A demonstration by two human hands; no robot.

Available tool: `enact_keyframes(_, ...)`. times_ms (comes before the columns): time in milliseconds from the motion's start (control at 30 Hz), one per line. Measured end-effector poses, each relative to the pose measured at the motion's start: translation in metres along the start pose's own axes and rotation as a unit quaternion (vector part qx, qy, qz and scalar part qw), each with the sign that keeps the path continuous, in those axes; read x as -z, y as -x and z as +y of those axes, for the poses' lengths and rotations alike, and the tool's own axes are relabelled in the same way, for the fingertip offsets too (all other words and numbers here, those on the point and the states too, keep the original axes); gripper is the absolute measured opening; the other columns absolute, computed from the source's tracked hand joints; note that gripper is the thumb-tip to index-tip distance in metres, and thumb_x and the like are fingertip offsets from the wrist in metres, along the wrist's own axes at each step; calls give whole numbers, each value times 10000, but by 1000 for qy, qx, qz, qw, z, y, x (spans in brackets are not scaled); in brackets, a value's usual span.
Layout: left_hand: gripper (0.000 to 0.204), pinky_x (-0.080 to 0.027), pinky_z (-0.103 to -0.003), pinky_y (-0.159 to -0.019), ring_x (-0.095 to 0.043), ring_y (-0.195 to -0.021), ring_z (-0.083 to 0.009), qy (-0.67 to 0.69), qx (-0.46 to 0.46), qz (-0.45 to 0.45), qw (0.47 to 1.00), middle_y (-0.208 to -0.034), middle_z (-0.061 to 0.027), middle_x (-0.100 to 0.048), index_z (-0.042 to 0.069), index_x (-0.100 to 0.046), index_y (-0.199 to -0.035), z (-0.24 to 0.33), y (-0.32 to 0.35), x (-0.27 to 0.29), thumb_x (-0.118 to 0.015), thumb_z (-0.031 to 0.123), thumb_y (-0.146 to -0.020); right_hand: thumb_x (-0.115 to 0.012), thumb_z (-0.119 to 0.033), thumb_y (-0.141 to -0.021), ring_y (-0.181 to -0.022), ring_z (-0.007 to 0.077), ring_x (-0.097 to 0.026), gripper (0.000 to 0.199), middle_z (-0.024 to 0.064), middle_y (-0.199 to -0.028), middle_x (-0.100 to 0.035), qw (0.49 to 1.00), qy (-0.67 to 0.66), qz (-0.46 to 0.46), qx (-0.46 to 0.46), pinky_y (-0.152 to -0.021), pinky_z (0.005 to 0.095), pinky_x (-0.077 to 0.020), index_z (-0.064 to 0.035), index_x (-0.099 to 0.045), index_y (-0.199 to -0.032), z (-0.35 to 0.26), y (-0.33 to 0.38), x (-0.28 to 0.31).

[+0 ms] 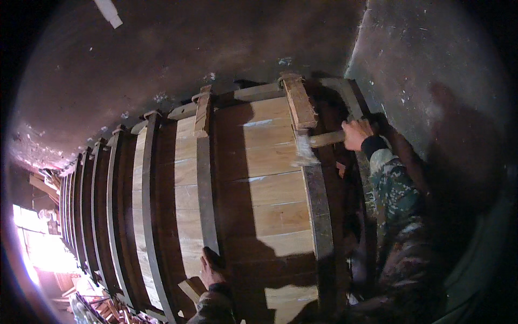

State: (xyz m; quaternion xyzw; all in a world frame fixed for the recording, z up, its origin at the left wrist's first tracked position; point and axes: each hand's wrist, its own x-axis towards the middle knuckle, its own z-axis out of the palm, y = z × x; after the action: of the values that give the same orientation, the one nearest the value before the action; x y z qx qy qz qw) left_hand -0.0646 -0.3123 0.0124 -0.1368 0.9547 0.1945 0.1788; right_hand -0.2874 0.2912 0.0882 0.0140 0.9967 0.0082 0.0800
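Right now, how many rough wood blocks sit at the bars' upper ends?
2: one block just above the hammer in the right hand, the other block on the next bar to the left. More may be hidden among the distant bars at far left.

Free room between dark bars (319, 216), wooden block (299, 102) atop one, wall (431, 54) at right

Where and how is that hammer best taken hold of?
Probably by the end of its wooden handle, coming from the right: the slim handle points that way, away from the blurred head, and the right hand grips there.
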Motion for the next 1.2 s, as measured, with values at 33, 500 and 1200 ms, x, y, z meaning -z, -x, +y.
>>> enact_keyframes(33, 1036, -520, -528, -977, -569, -1251, -452, -11, 0, 3, 1000, -1492, -253, -468, 113, -243, -1605, -1, 2, 0, -796, 396, -776, -734, -195, -808, -926, 376, -720, 319, 224, -957, -725, 999, 23, 25, -16, -767, 480, -574, -9, -671, -1059, 15, -4, -12)
enact_keyframes(500, 996, -526, -517, -955, -595, -1212, -438, 5, -10, 6, 1000, -1382, -214, -552, 112, -281, -1585, -1, -5, 2, -821, 322, -775, -703, -167, -807, -983, 422, -691, 216, 250, -1015, -711, 990, -60, -105, -75, -818, 522, -549, -50, -703, -989, -43, 17, 40)
enact_keyframes(1200, 1088, -506, -535, -969, -545, -1263, -459, 19, -24, 13, 999, -1431, -251, -496, 122, -233, -1607, 1, 1, 7, -840, 349, -733, -650, -192, -979, -589, 152, -461, 238, -17, -680, -453, 378, -893, -53, -237, -589, 367, -438, -147, -497, -803, -129, 69, -9)
